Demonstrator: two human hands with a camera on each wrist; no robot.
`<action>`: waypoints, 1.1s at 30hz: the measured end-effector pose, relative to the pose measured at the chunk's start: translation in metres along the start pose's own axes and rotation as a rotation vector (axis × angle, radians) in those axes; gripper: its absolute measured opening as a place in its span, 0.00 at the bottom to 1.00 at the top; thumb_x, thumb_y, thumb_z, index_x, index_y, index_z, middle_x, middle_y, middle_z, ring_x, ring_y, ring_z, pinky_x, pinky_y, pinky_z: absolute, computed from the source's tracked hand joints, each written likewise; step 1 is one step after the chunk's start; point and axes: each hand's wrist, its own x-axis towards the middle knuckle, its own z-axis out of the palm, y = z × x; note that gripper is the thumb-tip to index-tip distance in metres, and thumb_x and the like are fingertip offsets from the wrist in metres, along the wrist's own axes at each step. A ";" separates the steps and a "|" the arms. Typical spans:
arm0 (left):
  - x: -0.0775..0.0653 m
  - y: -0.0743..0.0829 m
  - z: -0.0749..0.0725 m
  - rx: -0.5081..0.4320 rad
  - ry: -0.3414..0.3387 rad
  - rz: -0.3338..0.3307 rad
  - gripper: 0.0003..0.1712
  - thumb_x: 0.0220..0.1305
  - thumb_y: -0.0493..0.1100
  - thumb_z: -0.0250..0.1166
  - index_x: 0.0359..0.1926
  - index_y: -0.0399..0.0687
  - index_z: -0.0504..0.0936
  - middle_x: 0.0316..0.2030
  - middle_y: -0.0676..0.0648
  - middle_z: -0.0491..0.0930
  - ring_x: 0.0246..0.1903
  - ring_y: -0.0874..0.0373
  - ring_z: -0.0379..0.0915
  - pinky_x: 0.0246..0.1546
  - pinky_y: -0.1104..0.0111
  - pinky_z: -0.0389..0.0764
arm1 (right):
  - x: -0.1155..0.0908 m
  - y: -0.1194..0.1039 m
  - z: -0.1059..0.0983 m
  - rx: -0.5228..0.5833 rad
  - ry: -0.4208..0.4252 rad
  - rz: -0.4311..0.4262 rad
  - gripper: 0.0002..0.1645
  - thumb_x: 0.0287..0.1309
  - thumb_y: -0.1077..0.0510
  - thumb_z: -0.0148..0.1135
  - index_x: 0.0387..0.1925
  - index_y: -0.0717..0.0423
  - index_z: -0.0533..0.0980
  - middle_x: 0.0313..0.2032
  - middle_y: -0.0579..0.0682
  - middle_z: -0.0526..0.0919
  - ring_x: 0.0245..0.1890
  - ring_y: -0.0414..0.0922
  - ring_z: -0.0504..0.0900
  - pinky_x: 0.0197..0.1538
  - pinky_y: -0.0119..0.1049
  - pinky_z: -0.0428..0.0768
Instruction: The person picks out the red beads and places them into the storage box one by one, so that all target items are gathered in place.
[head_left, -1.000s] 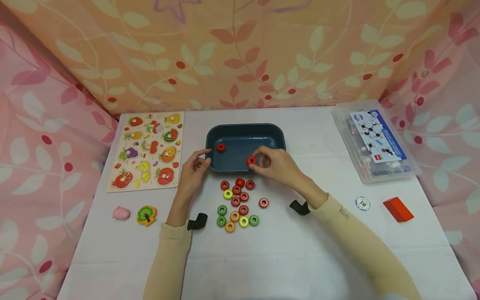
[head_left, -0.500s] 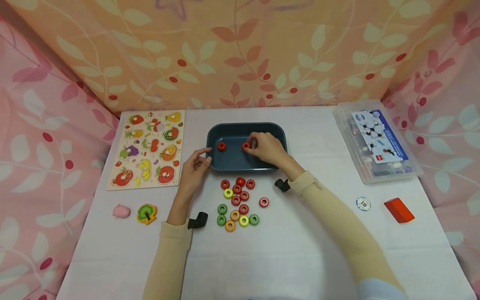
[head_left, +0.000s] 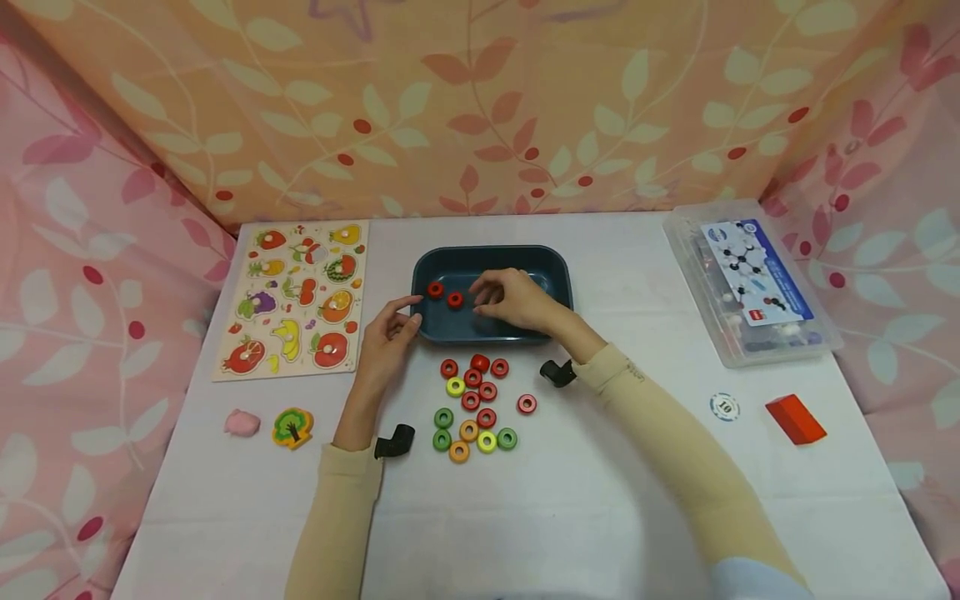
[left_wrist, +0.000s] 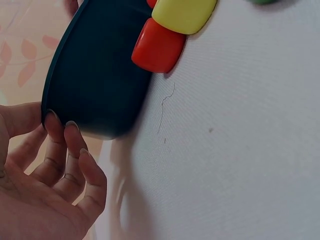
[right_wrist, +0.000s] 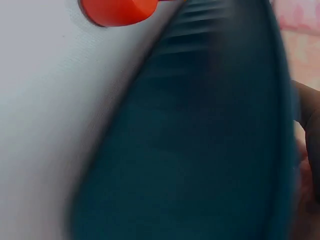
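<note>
A dark blue tray [head_left: 551, 268] lies at the middle of the table, with two red ring-shaped beads [head_left: 454, 300] on its left half. My left hand [head_left: 384, 343] holds the tray's left end, fingertips at the rim; in the left wrist view, fingers [left_wrist: 72, 160] bend against its outer wall. My right hand [head_left: 517, 302] hovers inside the tray, just right of the nearer bead, its fingers loosely bent with no bead seen between them. In front lie more ring-shaped beads: red [head_left: 470, 401], yellow [head_left: 487, 441], green [head_left: 507, 439] and orange [head_left: 459, 452].
A fruit puzzle board [head_left: 273, 321] lies at left, above a pink toy [head_left: 242, 423] and a tree-shaped piece [head_left: 292, 427]. A clear plastic case [head_left: 757, 333], a numbered chip [head_left: 724, 407] and a red block [head_left: 796, 419] are at right. Patterned cloth [head_left: 480, 108] surrounds the table.
My right hand has carried a red bead into the tray, set it beside the other and let go. The other bead has shifted slightly left. My left hand has stayed put.
</note>
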 end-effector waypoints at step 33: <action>-0.014 0.036 -0.002 -0.001 -0.022 -0.013 0.21 0.74 0.40 0.59 0.65 0.43 0.76 0.40 0.24 0.76 0.40 0.29 0.69 0.37 0.72 0.73 | -0.131 0.001 0.023 -0.212 -0.225 0.012 0.17 0.51 0.59 0.76 0.44 0.48 0.83 0.39 0.40 0.81 0.37 0.42 0.76 0.41 0.33 0.76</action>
